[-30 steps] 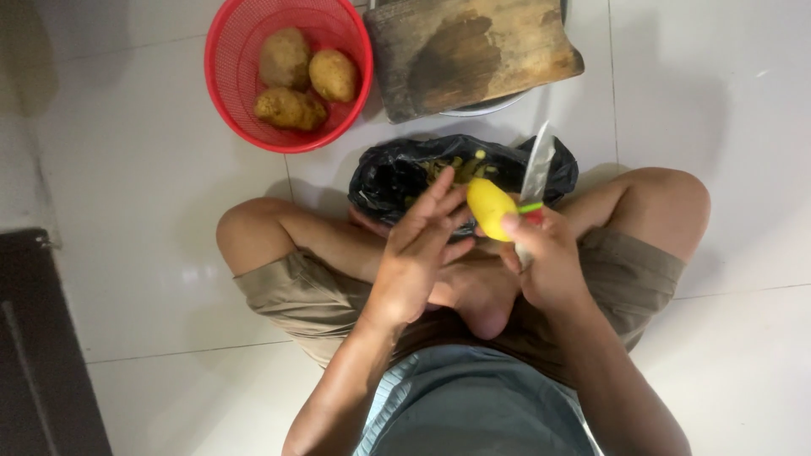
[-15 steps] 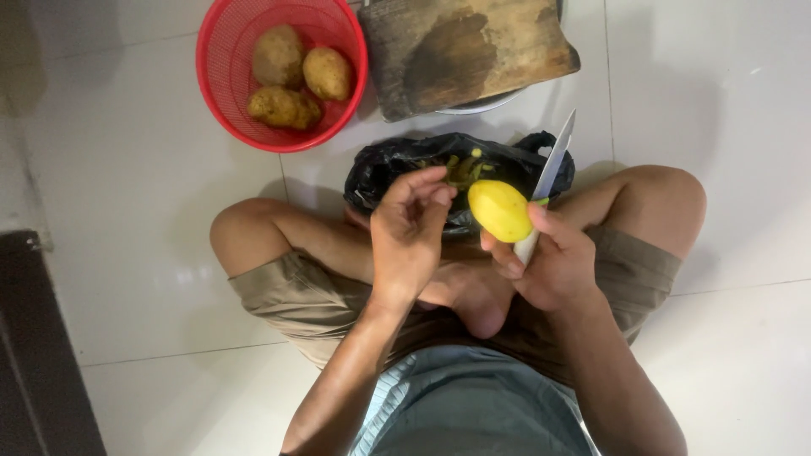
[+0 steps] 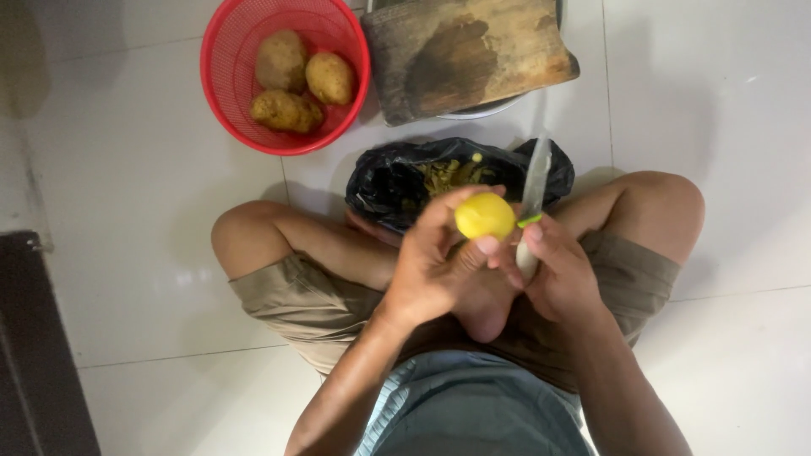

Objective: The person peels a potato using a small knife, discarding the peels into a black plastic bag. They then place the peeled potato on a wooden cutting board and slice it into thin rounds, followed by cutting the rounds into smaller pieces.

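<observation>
While the person sits cross-legged on the white tiled floor (image 3: 127, 211), a peeled potato (image 3: 484, 216) shows just right of the frame's centre — smooth, bright yellow, rounded, with no skin visible on the side facing the camera. It sits between both hands, above a black plastic bag (image 3: 397, 181) that holds a heap of yellow-green peelings.

Counted: one peeled potato, three brown unpeeled potatoes (image 3: 292, 80) in one red mesh basket (image 3: 221, 51) at the upper left, one worn wooden cutting board (image 3: 469, 55) at the top centre lying over a pale dish, one bag, one knife (image 3: 534, 181).

The left hand (image 3: 435, 270) reaches up from the lower middle, its grip closed on the potato — fingers curled over the top, thumb pressed at the lower right side. The right hand (image 3: 553, 270) has its grip wrapped tight around the knife handle, with the blade pointing up the frame just beside the potato's right edge.
</observation>
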